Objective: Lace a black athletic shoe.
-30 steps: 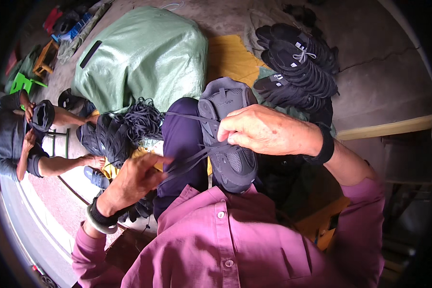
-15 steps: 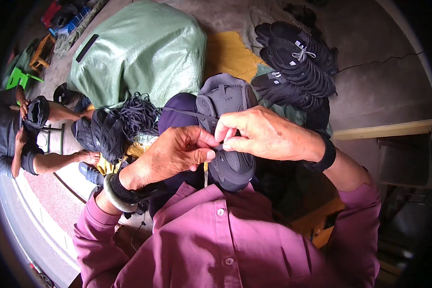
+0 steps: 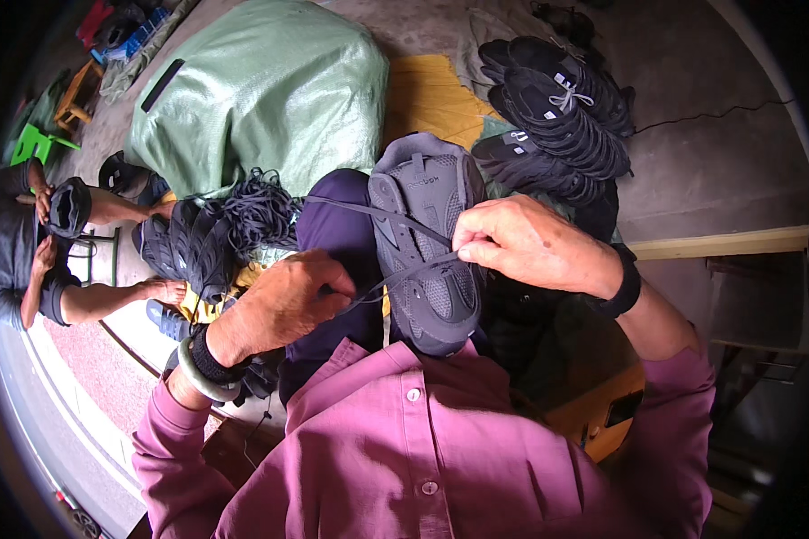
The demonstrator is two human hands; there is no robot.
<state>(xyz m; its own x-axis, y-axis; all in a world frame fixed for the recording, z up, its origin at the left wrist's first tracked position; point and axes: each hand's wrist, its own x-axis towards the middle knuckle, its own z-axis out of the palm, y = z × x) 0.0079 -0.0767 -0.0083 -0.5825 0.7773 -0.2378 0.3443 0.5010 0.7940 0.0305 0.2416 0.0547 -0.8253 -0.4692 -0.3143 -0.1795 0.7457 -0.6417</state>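
Observation:
A dark grey sneaker (image 3: 427, 202) rests in my lap against my dark-clad knee, its toe toward me. My right hand (image 3: 537, 247) is closed at the shoe's right side, thumb and forefinger pinching a dark grey shoelace (image 3: 403, 272). Across the front of the lacing area the lace runs down to my left hand (image 3: 283, 301), closed on it left of the shoe. A second stretch of lace slants over the shoe from the upper left toward my right fingers. How the lace passes through the eyelets is partly hidden.
Left of my knee lie a tangle of dark laces (image 3: 259, 211) and several dark shoes (image 3: 184, 251). A big green sack (image 3: 270, 99) stands ahead. Stacked black shoes (image 3: 562, 126) are at the far right. At the left, another person's hands hold a dark shoe piece (image 3: 69, 207).
My hands were together over the shoe's lacing area. They have since parted, the left moving left and down, the right slightly right, with lace now stretched between them.

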